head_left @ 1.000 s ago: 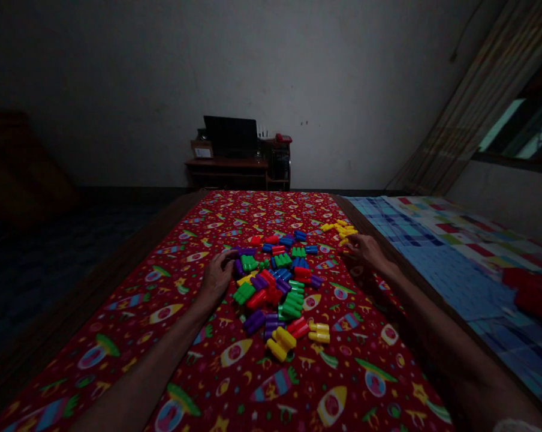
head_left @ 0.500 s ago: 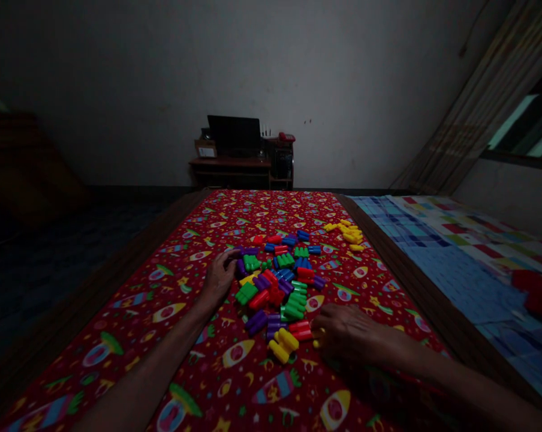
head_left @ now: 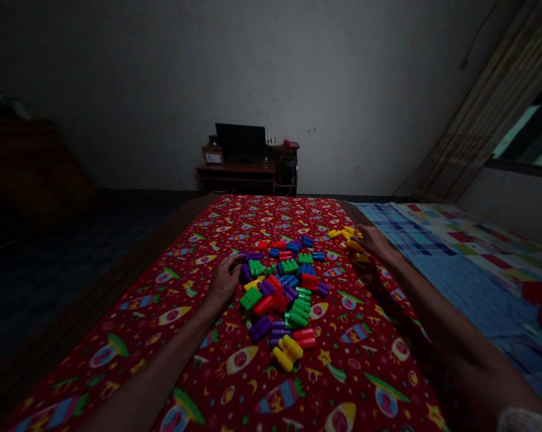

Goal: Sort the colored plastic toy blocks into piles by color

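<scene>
A mixed heap of plastic building blocks in green, red, blue and purple, such as a green block (head_left: 252,298) and a red block (head_left: 303,338), lies mid-table. My left hand (head_left: 226,279) rests at the heap's left edge, fingers loosely curved and apart, beside a purple block (head_left: 246,273); it holds nothing that I can see. Over at the far right, my right hand (head_left: 373,240) is closed on a yellow block (head_left: 354,245), just above a small group of yellow blocks (head_left: 343,233). Its fingertips are partly hidden. Two yellow blocks (head_left: 288,353) lie at the heap's near end.
A red cloth (head_left: 181,360) with rocket prints covers the long table. Along the right side is a bed (head_left: 415,258) with blue and checked covers. A desk (head_left: 235,171) with a dark monitor (head_left: 240,143) stands against the far wall.
My right hand has moved from the heap's near right side to the yellow group at the far right, carrying a yellow block. My left hand has stayed beside the heap.
</scene>
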Tool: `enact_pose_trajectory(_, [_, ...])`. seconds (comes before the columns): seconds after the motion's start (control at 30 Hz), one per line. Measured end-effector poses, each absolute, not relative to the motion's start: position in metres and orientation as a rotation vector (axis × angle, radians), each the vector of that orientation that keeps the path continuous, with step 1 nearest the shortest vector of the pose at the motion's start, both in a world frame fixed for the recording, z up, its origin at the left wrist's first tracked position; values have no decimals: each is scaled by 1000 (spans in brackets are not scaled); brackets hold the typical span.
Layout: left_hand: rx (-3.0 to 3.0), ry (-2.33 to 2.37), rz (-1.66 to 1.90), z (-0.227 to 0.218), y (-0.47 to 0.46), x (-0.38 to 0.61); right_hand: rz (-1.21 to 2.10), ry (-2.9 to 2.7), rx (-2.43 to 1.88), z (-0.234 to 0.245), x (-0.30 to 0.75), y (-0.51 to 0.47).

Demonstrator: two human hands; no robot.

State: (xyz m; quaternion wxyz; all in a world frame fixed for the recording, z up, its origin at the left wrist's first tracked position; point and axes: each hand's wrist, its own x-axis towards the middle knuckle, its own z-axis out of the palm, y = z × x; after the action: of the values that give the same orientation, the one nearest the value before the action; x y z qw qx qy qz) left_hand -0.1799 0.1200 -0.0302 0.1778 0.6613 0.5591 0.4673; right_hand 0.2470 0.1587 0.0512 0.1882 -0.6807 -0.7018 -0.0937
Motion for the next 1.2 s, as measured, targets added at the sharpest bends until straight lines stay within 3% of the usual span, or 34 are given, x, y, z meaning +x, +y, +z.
enact_pose_trajectory(0.37, [1868,1584,1321,-32,121,-180,435,-2591,-892,57,64,94])
enact_pose_trajectory(0.6, [1885,1582,1304,-31,120,-181,273,-2990,-1105,60,-19,99])
enact_pose_trajectory(0.73, [1906,1582,1296,-30,119,-181,287,-3037,-1093,60,-17,102])
enact_pose_trajectory(0.93, [1867,1580,1326,-30,119,-178,559,-2756,-1013,52,24,117])
enact_pose_trajectory(1.2, [1877,1594,1309,-29,119,-179,524,-2182,-1347,65,138,147])
